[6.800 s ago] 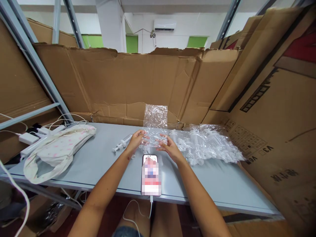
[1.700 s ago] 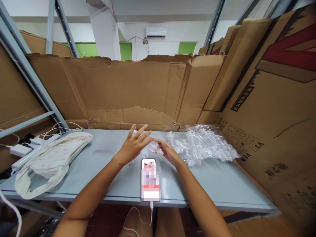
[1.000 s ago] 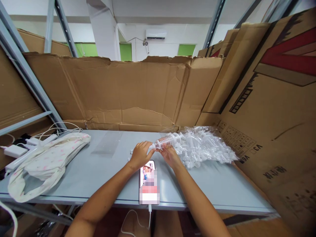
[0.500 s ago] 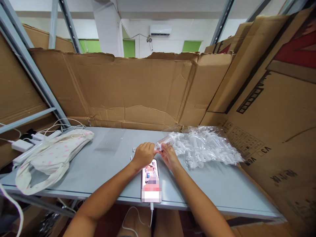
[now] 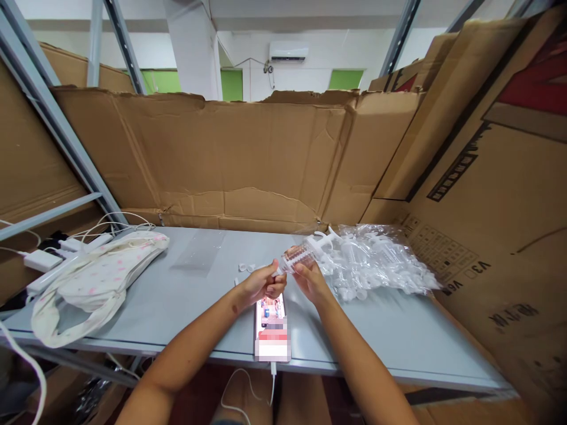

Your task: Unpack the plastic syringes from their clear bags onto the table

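Note:
A clear plastic syringe (image 5: 297,257) with marks along its barrel and a white handle end is held tilted above the table. My right hand (image 5: 310,280) is closed around its barrel. My left hand (image 5: 266,283) is closed at the narrow lower-left end, thumb up and fingers curled; a small white part shows there, mostly covered. Just under my left hand lies a phone (image 5: 271,321) with a lit screen and a cable plugged in. Small white plastic pieces (image 5: 246,268) rest on the table behind my left hand.
A clear bag (image 5: 376,262) of similar white and clear plastic parts lies at right on the grey table (image 5: 177,313). A flat clear plastic sheet (image 5: 198,251) is at left, beside a white cloth bag (image 5: 106,265) and a power strip (image 5: 57,271). Cardboard walls (image 5: 248,159) surround the table.
My left hand has turned from knuckles up to thumb up at the syringe's end. The syringe has shifted slightly right, and its white handle shows more.

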Demonstrator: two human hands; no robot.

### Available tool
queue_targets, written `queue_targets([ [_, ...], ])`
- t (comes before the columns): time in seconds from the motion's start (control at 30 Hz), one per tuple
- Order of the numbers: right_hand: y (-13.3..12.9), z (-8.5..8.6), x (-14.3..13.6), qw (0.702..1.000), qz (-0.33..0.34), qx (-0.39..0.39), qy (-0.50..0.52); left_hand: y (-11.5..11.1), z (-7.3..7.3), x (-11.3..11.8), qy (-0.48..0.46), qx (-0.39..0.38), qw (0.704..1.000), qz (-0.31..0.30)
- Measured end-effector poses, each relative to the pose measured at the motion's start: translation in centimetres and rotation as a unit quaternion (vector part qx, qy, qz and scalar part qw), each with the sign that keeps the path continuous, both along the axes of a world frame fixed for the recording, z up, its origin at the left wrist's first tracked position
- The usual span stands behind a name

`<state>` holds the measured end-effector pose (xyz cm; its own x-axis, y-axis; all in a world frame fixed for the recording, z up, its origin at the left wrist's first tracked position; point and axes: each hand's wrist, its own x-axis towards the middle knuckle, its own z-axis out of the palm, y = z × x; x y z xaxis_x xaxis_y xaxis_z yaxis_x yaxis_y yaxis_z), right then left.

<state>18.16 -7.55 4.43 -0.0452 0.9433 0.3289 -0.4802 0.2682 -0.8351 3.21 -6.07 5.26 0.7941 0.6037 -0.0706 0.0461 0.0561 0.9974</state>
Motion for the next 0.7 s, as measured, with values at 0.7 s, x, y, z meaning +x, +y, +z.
queue_targets([
  [0.7, 0.4, -1.3, -1.4, 0.998, -0.050, -0.039, -0.002, 1.5, -1.8, -0.8, 0.059, 0.244, 0.924, 0.288],
])
